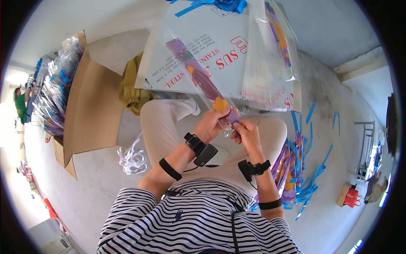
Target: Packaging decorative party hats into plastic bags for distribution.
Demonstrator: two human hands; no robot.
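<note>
A long, flat purple strip with orange and green patterning [205, 82] lies inside a clear plastic sleeve [198, 88]. It slants up and to the left from my lap, its far end over the white board. My left hand [212, 123] is closed around the strip near its lower end. At that same end, the fingers of my right hand [247, 136] pinch the purple tip and the sleeve's edge. Fingers partly hide the sleeve's opening. On the board's right side lies a stack of clear plastic sleeves [260, 70], with another patterned strip [279, 36] on it.
The white board [169, 63] stands before my knees, blue ribbons [230, 5] at its far edge. An open cardboard box [91, 108] at left holds several bagged strips [61, 91]. White ribbon [132, 160] lies on the floor; purple strips with blue ribbons [292, 171] lie at right.
</note>
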